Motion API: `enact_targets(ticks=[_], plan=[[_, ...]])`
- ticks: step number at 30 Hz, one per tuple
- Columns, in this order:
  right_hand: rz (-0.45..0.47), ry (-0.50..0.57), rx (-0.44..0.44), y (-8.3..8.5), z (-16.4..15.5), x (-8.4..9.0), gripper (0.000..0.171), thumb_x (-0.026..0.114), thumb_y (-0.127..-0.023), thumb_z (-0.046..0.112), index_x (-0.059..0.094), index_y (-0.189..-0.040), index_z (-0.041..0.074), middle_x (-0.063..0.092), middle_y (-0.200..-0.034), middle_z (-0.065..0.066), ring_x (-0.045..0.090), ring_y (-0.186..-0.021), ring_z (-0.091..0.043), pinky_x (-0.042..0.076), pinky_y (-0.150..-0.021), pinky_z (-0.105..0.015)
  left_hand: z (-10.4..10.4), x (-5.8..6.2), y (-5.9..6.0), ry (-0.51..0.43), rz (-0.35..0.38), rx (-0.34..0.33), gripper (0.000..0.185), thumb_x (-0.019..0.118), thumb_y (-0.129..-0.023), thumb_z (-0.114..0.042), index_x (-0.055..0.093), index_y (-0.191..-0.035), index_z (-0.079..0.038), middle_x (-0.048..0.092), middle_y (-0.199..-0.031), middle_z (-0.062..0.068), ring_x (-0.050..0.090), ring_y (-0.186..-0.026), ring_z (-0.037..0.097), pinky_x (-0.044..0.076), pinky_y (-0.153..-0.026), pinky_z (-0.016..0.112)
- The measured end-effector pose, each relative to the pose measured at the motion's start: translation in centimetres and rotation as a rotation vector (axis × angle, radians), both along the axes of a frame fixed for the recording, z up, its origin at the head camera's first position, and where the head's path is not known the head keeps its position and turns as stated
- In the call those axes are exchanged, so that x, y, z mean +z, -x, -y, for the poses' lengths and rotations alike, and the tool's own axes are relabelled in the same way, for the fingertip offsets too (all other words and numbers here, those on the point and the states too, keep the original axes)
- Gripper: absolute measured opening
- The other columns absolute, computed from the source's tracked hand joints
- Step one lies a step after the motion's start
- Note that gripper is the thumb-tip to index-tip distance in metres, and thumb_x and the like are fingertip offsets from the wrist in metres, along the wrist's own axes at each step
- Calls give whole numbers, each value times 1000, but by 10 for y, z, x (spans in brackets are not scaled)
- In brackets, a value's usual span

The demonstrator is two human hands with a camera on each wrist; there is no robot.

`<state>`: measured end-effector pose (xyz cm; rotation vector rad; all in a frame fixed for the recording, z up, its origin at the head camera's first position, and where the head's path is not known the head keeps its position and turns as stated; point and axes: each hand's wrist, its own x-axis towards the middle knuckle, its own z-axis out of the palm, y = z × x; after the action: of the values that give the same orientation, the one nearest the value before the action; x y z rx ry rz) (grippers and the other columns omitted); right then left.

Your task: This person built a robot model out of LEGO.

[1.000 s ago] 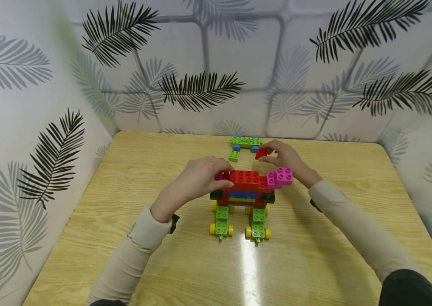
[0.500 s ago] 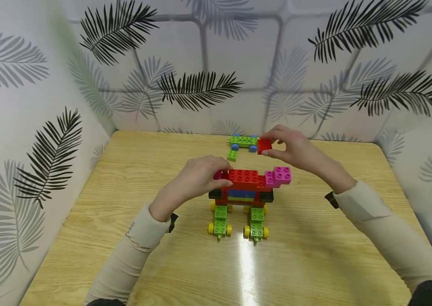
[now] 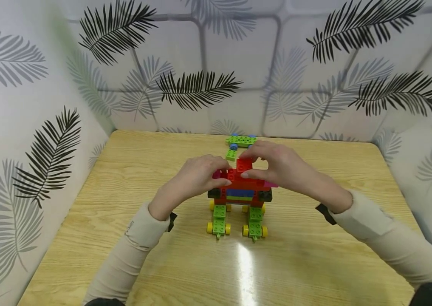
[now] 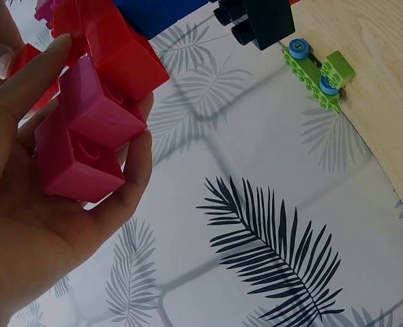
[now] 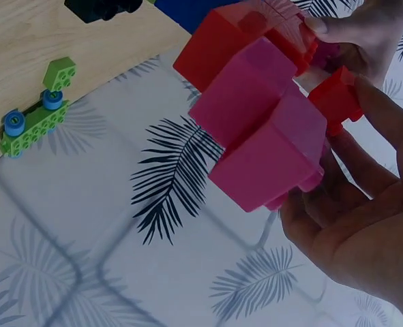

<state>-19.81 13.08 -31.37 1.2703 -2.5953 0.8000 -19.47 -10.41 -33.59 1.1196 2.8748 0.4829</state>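
Note:
A toy-brick figure stands mid-table in the head view, with a long red top (image 3: 243,185), blue and black bricks below it and green legs (image 3: 219,219) on yellow wheels. My left hand (image 3: 200,174) grips its left end, fingers curled round the magenta bricks (image 4: 85,163). Thumb and fingers of my right hand (image 3: 278,168) pinch a small red brick (image 3: 244,164), close over the red top. That same red brick (image 5: 337,99) appears beside the figure's pink bricks (image 5: 256,92) in the right wrist view. In the head view, my right hand mostly hides that pink end.
Behind the figure, towards the back edge of the wooden table (image 3: 143,161), lies a green wheeled base (image 3: 240,141) with blue wheels. A small green brick (image 3: 230,155) sits just in front of it. A leaf-patterned wall (image 3: 208,51) rises behind the table.
My right hand has lifted the red brick from near the green base, then brought it forward and left over the figure's top. The left hand keeps its grip in place.

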Motion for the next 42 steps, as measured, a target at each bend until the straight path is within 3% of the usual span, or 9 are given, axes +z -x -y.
enact_targets(ticks=[10,19,27,42], plan=[[20,-48,-34,-1,4,-12,35,81,-79,23,70,-108,7,67,-97,-2,57,-84,-16,50,-69,-30,-1,-2,1,8,2,-4,34,69,-89,-35,68,-113,-11,68,-102,1,59,-86,17,51,-66,32],[34,-70,-75,-1,8,-10,34,84,-75,23,71,-102,7,68,-91,-2,61,-82,-17,51,-67,-31,0,-1,1,6,-9,-10,33,69,-89,-35,68,-111,-11,68,-99,0,59,-84,16,50,-65,31],[26,-120,-76,0,13,-5,33,86,-72,23,74,-97,6,63,-82,1,55,-72,-13,47,-60,-27,1,0,1,11,2,2,33,69,-89,-36,68,-110,-12,67,-99,0,58,-85,16,50,-65,32],[82,-159,-87,2,16,-3,29,86,-72,24,73,-92,8,63,-84,1,57,-72,-14,48,-59,-27,2,-2,2,2,-23,-6,32,70,-88,-37,69,-110,-13,67,-98,-1,58,-82,16,49,-62,31]])
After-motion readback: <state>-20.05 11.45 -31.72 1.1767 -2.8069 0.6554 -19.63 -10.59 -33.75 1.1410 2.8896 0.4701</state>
